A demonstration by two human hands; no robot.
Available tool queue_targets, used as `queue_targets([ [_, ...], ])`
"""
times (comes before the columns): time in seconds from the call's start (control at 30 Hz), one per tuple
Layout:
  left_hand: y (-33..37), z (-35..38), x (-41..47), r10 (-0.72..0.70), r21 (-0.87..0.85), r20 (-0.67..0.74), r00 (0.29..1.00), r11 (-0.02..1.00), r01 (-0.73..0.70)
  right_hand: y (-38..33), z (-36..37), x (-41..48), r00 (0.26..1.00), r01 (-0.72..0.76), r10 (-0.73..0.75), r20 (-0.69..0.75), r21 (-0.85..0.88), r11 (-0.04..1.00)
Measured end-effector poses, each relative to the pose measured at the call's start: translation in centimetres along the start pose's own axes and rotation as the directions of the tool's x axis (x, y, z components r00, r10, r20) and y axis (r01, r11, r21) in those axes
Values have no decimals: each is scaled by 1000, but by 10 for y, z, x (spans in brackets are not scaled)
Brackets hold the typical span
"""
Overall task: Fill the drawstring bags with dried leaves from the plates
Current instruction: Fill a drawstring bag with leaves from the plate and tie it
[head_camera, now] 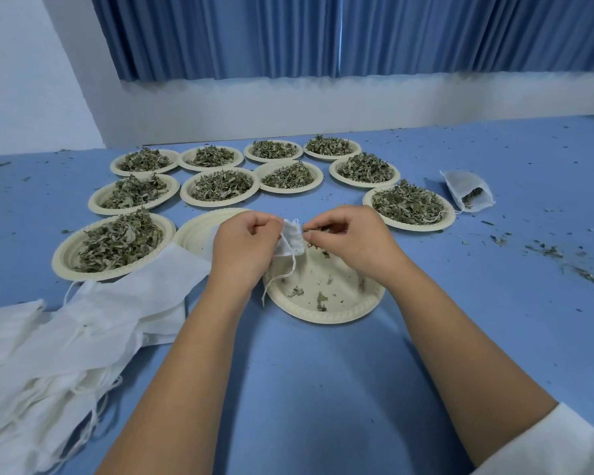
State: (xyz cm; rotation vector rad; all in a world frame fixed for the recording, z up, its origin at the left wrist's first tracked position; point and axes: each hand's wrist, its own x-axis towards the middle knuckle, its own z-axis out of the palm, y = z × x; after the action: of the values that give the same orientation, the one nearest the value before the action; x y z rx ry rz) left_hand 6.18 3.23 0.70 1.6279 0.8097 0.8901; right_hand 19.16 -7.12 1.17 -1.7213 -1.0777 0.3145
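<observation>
Step in hand, as I read it: feeding a pinch of leaves into the small drawstring bag, held at frame ctr just above the near-empty plate. Left grip is closed on the bag's left edge, fingers curled round the fabric. The bag string dangles down over the plate. Right grip pinches a small tuft of dried leaves right at the bag's right side. Can't tell if the mouth is properly open; fabric looks bunched.

To do it well: spread the mouth w/ left thumb + forefinger before pushing, else leaves prob. spill. Keep the bag over the plate so strays land there, not on the desk, which carries crumbs at right. Only scraps lie on this plate, so the next pinch likely comes from the full plate right of ctr, nearest the right grip. Keep string clear of the opening.

Elsewhere: a filled bag lies at right, leaves showing at its mouth. An empty plate sits left of the hands, a stack of unfilled bags lower left, and more heaped plates across upper-mid frame.
</observation>
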Motion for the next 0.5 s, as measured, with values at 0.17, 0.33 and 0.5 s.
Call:
queue_targets([
  [0.17,3,2,-5,68,27,36,997,997,-69,-4,19,-4,998,27,-28,-56,-10,1000],
  [0.33,5,6,-5,67,68,29,997,995,-69,-8,30,-6,991,-50,64,-115,121,991],
  [0.5,5,3,-3,7,-34,14,1000,999,-7,-11,21,-7,993,-107,91,70,267,958],
])
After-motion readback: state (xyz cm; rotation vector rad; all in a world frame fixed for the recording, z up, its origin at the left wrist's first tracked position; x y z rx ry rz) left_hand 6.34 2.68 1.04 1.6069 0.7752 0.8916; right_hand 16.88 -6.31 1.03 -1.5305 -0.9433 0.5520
